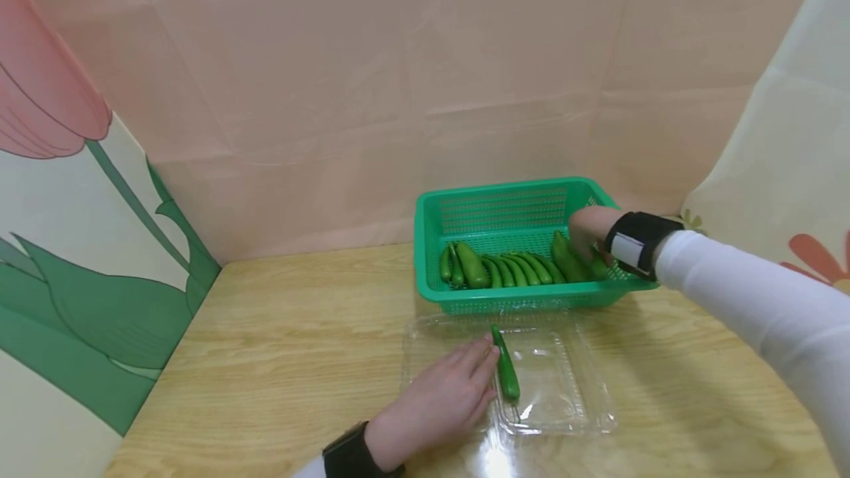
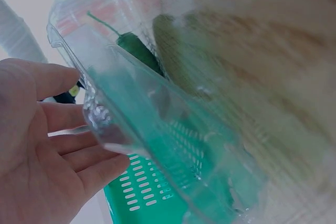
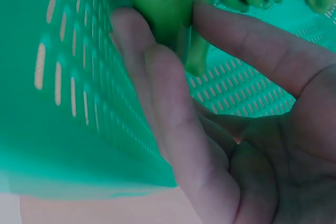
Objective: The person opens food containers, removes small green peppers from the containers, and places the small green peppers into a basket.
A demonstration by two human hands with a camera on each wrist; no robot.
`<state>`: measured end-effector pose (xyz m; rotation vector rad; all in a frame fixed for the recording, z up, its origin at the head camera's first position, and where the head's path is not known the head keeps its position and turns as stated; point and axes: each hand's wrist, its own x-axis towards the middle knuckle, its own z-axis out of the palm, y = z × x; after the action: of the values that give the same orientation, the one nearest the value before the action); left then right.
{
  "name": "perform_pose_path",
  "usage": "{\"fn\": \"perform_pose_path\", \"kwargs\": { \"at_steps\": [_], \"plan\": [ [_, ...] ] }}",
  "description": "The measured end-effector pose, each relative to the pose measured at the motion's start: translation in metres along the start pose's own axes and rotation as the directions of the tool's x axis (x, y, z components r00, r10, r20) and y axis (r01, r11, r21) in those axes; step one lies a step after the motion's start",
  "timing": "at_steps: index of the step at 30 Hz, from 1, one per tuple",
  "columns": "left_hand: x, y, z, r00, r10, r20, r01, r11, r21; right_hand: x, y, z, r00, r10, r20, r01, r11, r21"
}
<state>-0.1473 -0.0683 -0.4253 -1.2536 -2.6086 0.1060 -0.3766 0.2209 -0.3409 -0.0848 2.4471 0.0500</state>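
A slim green chili pepper point(image 1: 507, 367) with a thin stem lies lengthwise on the open clear plastic container point(image 1: 561, 378). My left hand point(image 1: 441, 393) rests over the container's left half, its fingertips close beside the chili. In the left wrist view, the outstretched fingers of that hand point(image 2: 50, 140) touch the rim of the clear plastic. My right hand point(image 1: 591, 231) reaches into the right end of the green basket point(image 1: 438, 242). Seen from the right wrist, its thumb and fingers pinch a thick, glossy green vegetable point(image 3: 163, 6) with a blunt end from both sides.
Several curved green peppers point(image 1: 521, 270) lie in a row in the basket, with thicker green vegetables point(image 1: 471, 268) at the left end. The basket stands behind the container on a wooden table point(image 1: 299, 345), against a pinkish cloth point(image 1: 319, 94). Flower-printed cloths point(image 1: 93, 301) hang at both sides.
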Motion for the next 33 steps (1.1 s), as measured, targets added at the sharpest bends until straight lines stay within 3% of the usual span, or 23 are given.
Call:
{"fn": "perform_pose_path", "kwargs": {
  "at_steps": [7, 16, 23, 27, 33],
  "plan": [
    [0.000, 0.000, -0.001, 1.000, 0.005, -0.001, -0.005, 1.000, 0.000, 0.012, -0.004, 0.004, 0.995, 0.083, 0.046, -0.083, 0.997, -0.006],
    [0.000, 0.000, 0.000, 1.000, 0.011, -0.009, -0.011, 1.000, 0.008, 0.019, -0.006, 0.007, 0.988, 0.151, 0.044, -0.152, 0.988, 0.030],
    [0.000, 0.000, 0.000, 1.000, 0.016, -0.010, -0.016, 1.000, 0.009, 0.008, -0.006, 0.012, 0.994, 0.105, -0.040, -0.101, 0.990, 0.103],
    [0.000, 0.000, 0.000, 1.000, 0.013, -0.006, -0.013, 1.000, 0.007, 0.007, -0.007, 0.011, 0.994, 0.100, -0.033, -0.098, 0.993, 0.069],
    [0.000, 0.000, 0.000, 1.000, 0.015, -0.007, -0.015, 1.000, 0.012, 0.009, -0.011, 0.003, 0.990, 0.133, 0.055, -0.132, 0.991, -0.022]
  ]
}}
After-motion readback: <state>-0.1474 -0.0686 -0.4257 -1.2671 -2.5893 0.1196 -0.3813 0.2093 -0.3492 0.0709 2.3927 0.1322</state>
